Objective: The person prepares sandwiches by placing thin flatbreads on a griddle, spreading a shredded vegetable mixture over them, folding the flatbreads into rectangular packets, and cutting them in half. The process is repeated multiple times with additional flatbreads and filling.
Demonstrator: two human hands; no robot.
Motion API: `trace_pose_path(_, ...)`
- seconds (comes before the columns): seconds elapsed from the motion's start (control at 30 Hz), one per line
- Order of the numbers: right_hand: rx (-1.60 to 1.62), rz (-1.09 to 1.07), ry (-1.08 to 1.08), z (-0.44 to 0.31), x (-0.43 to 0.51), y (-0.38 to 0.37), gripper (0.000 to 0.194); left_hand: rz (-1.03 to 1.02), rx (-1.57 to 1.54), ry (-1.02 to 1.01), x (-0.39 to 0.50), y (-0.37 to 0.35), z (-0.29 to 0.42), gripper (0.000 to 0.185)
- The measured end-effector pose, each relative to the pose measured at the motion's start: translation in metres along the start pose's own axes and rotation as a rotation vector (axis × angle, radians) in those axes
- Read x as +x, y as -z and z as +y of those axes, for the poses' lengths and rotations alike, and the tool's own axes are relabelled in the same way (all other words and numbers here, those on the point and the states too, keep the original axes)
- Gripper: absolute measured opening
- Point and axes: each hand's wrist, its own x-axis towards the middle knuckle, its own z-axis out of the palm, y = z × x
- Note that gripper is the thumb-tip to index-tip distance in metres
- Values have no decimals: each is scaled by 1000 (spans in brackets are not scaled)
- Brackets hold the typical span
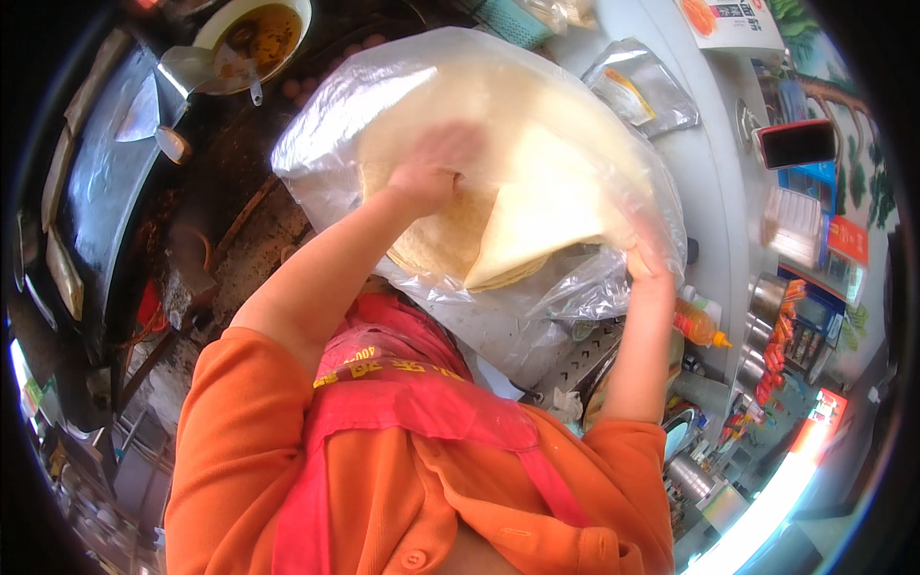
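A stack of large round thin flatbreads (438, 244) lies in a big clear plastic bag (345, 108). Part of the stack is folded over, its pale pointed flap (539, 208) towards my body. My left hand (442, 162), blurred, rests on the flatbreads left of the fold, its fingers spread under the plastic and holding nothing visible. At the right end of the flap, my right hand (647, 237) reaches under the plastic and grips the flatbreads' raised edge; the film partly hides its fingers. A dark gap shows beneath that edge.
A bowl of brown liquid (269, 36) with a ladle stands at the upper left, near a metal scraper (140, 111). On the pale counter (690, 172) to the right lie a clear packet (640, 93) and an orange squeeze bottle (701, 323). A phone (796, 144) is farther right.
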Motion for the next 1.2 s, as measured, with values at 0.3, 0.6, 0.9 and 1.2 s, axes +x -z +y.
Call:
trace_pose_path(0.3, -32, 321, 119, -33, -98, 40, 40, -354, -398, 254, 21, 72, 41, 63)
trace_pose_path(0.6, -385, 432, 230, -87, -180, 18, 34, -277, -157, -147, -17, 54, 81, 57)
trace_pose_path(0.9, -716, 155, 774, -163, -252, 16, 34, 68, -1102, -340, -61, 248, 138, 50)
trace_pose_path(1.2, -754, -1513, 453, -231, -158, -202, 20, -424, -1523, 28, -166, 293, 67, 95)
